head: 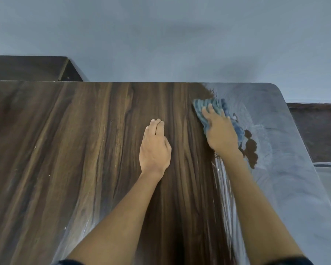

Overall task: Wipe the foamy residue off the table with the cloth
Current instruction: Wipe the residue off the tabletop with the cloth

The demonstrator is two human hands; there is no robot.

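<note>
Foamy residue coats the right third of a dark wood-grain table, running from lower right of the frame up to the rounded far corner; streaks at lower centre mark the border between bare and soapy wood; beyond them, at centre frame, the left hand lies flat on bare wood, fingers straight and together, holding nothing, apparently propping the person's lean across the top; farther up, right of centre, the right hand presses a blue cloth down under spread fingers, right at the foam's inner edge, where a stroke would likely meet fresh foam; most of the film looks unwiped; past the table's far edge, a grey wall fills the upper frame.
</note>
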